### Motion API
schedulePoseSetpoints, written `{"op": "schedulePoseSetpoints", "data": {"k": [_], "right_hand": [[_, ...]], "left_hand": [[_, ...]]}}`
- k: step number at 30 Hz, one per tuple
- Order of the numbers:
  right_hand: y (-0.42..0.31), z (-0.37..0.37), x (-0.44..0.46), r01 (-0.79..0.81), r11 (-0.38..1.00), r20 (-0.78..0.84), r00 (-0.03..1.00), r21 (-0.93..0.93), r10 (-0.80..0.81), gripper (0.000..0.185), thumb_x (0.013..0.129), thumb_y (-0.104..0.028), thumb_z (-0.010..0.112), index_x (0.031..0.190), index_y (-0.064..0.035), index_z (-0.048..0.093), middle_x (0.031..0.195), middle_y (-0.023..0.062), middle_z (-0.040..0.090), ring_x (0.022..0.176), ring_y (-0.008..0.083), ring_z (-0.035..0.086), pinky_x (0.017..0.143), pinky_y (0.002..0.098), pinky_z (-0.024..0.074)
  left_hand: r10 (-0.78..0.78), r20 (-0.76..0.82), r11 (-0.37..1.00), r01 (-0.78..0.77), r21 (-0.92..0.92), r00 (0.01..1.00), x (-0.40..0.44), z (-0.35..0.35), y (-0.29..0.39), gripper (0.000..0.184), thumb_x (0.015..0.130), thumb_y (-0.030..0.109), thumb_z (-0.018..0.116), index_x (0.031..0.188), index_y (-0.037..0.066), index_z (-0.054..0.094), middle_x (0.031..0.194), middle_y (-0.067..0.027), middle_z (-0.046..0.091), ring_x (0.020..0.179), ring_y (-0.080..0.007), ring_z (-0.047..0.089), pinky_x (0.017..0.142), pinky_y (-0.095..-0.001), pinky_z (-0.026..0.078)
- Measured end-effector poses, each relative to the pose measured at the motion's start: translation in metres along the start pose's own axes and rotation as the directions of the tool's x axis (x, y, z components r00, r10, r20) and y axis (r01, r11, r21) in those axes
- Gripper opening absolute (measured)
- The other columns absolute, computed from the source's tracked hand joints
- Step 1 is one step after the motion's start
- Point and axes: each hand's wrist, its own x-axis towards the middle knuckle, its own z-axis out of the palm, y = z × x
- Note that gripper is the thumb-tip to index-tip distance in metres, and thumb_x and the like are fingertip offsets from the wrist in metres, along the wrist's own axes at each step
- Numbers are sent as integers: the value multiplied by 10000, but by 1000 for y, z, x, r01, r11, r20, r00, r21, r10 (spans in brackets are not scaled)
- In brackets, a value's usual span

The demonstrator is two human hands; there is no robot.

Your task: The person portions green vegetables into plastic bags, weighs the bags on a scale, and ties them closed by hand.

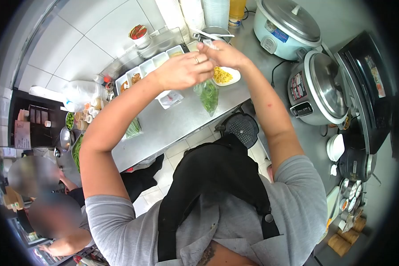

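We see our L hand (184, 70) and R hand (226, 54) close together, fingers clamped on the gathered top of a clear plastic bag (207, 96); exact fingertip contact is partly hidden. Bag hangs below the hands, seen over the counter; it's see-thru, bulging w/ bright green veg, tapering to a point at btm. We can't tell if its tip touches the steel. Just beside it, R side: white dish (236, 76) w/ chopped yellow food. Beneath it all, shiny steel counter (173, 128), w/ a 2nd bag of greens (133, 127) near our L forearm and a white compartment tray (147, 68) twd the tiled wall (97, 33). Two rice cookers (287, 31) (319, 91) stand off R; co-workers' arms show far L. Counter's front edge runs just below the bag's tip, w/ black stool (239, 129) nearby. For moving, we've a stretch of bare steel btwn the two bags, and tighter room btwn tray & dish
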Motion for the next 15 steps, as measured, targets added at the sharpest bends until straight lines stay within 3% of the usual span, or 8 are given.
{"op": "schedulePoseSetpoints", "data": {"k": [2, 3, 4, 7, 9, 11, 13, 15], "right_hand": [[29, 1, 2, -201, 979, 133, 972, 36, 195, 408, 1025, -442, 602, 874, -65, 645, 638, -51, 526, 503, 38, 437, 436, 220, 325], [45, 7, 1, -193, 963, 191, 969, 189, 157, 411, 980, -461, 670, 805, -90, 649, 560, -59, 486, 433, 43, 389, 396, 230, 317], [52, 13, -1, -196, 962, 200, 967, 189, 157, 411, 980, -461, 670, 805, -90, 649, 560, -59, 486, 433, 43, 389, 396, 230, 317], [79, 28, -5, -481, 795, 307, 871, 370, 384, 228, 970, -280, 717, 834, -115, 639, 603, -50, 550, 439, 30, 438, 391, 206, 332], [96, 44, -9, -520, 772, 334, 847, 365, 413, 194, 970, -246, 713, 849, -113, 640, 643, -38, 570, 476, 29, 462, 412, 203, 358], [114, 56, -9, -543, 760, 387, 827, 357, 409, 109, 962, -143, 690, 882, -89, 638, 741, -13, 607, 571, 49, 525, 469, 203, 422], [131, 68, -11, -545, 780, 399, 818, 309, 414, 73, 953, -106, 673, 895, -76, 641, 746, -10, 614, 562, 63, 525, 473, 209, 429], [141, 74, -15, -544, 797, 408, 811, 261, 419, 40, 944, -70, 656, 907, -63, 644, 752, -6, 622, 552, 78, 525, 477, 215, 436]], "left_hand": [[-51, 76, 996, 56, -71, 996, -10, 4, 14, 262, 806, 178, 637, 1047, 97, 698, 1015, -2, 575, 960, -164, 608, 831, -316, 533], [-88, 155, 984, 110, -143, 984, -16, 7, 20, 269, 790, 169, 632, 1034, 82, 703, 1112, -5, 581, 1002, -164, 605, 840, -312, 545], [-95, 158, 983, 118, -142, 983, -21, 8, 23, 269, 790, 169, 632, 1034, 82, 703, 1112, -5, 581, 1002, -164, 605, 840, -312, 545], [-36, 235, 988, 70, -135, 971, -38, 15, 36, 176, 788, 145, 632, 925, 59, 702, 1004, -39, 635, 967, -210, 628, 854, -345, 556], [-179, 433, 910, 316, -269, 883, -54, 26, 48, 129, 791, 130, 626, 873, 57, 694, 981, -82, 661, 967, -237, 657, 823, -370, 576], [-220, 413, 893, 353, -278, 884, -74, 48, 61, 140, 803, 124, 628, 904, 63, 702, 969, -85, 665, 967, -247, 663, 822, -365, 569], [-262, 390, 874, 389, -293, 883, -92, 69, 79, 153, 816, 119, 630, 935, 69, 710, 956, -88, 669, 967, -258, 669, 822, -360, 562], [-420, 329, 768, 524, -367, 846, -108, 84, 100, 119, 810, 84, 659, 902, 37, 718, 946, -105, 675, 947, -285, 679, 833, -380, 558]]}}
